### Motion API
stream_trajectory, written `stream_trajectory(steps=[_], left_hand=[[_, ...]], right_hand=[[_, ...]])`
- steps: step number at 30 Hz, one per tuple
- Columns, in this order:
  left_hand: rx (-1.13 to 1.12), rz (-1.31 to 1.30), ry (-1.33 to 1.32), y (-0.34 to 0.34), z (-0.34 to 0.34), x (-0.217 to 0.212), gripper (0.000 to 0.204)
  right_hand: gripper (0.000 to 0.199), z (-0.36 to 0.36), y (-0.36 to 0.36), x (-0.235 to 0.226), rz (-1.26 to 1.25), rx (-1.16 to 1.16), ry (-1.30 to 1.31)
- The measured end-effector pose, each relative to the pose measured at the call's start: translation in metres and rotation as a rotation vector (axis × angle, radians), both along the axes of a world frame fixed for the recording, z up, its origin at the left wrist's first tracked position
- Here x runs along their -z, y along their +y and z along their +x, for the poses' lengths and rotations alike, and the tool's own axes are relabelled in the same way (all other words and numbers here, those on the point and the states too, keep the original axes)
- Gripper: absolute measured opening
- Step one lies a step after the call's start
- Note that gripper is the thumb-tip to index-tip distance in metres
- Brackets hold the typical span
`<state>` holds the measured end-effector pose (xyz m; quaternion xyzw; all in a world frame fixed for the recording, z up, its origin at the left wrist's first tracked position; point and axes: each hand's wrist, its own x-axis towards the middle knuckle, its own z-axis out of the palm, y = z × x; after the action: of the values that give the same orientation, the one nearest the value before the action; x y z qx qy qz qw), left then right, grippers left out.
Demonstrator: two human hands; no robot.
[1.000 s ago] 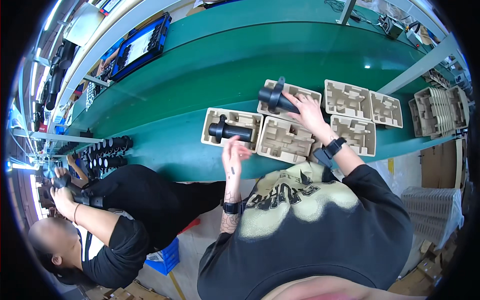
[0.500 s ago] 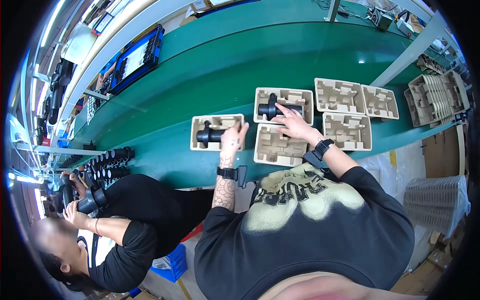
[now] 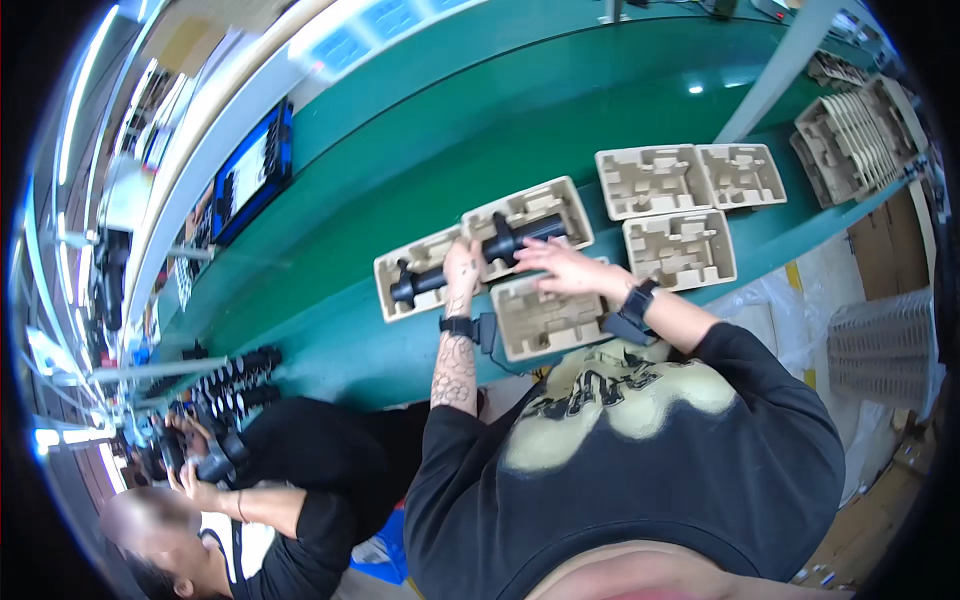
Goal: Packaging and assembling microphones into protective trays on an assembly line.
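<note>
My left hand [image 3: 463,267] is closed at the inner end of the left moulded pulp tray [image 3: 384,292], where that tray meets another pulp tray [image 3: 572,200]. Its fingers appear to grip the tray wall, though they are partly hidden. A black tube-shaped device [image 3: 402,288] lies in the left tray. A second black tube-shaped device with a ring clamp [image 3: 540,228] lies in the tray beside it. My right hand [image 3: 565,268] is open, fingers spread, just on the near side of that second device and above a nearer pulp tray [image 3: 548,338] with bare hollows.
Three pulp trays [image 3: 655,178] stand to the right on the green bench [image 3: 420,140]. Nested trays [image 3: 850,145] stack at the far right by a metal post [image 3: 785,70]. At left, a co-worker [image 3: 300,510] handles a black device near rows of black parts [image 3: 235,385].
The tray with the second device has shifted left against the left tray, widening the gap to the right-hand trays. My right hand has lifted off that device. The view has also turned.
</note>
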<state>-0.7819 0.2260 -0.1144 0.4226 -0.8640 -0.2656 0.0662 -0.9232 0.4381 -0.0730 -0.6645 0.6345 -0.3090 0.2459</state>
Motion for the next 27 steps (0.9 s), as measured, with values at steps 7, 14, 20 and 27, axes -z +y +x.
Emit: stream_trajectory(steps=[7,14,20,27], left_hand=[[0.221,-0.159,0.067,-0.038,-0.019,0.02,0.031],[-0.104,-0.037,0.244,-0.159,-0.05,-0.012,0.037],[0.306,-0.092,0.398,-0.052,-0.239,-0.056,0.03],[0.345,0.116,0.471,0.073,-0.406,-0.073,0.033]], right_hand=[[0.028,-0.097,0.154,-0.069,-0.081,0.52,-0.553],[0.027,-0.269,0.383,0.006,-0.472,1.59,-0.356],[0.045,-0.267,0.38,0.124,0.233,1.79,0.166],[0.053,-0.259,0.379,0.113,-0.115,1.684,-0.137]])
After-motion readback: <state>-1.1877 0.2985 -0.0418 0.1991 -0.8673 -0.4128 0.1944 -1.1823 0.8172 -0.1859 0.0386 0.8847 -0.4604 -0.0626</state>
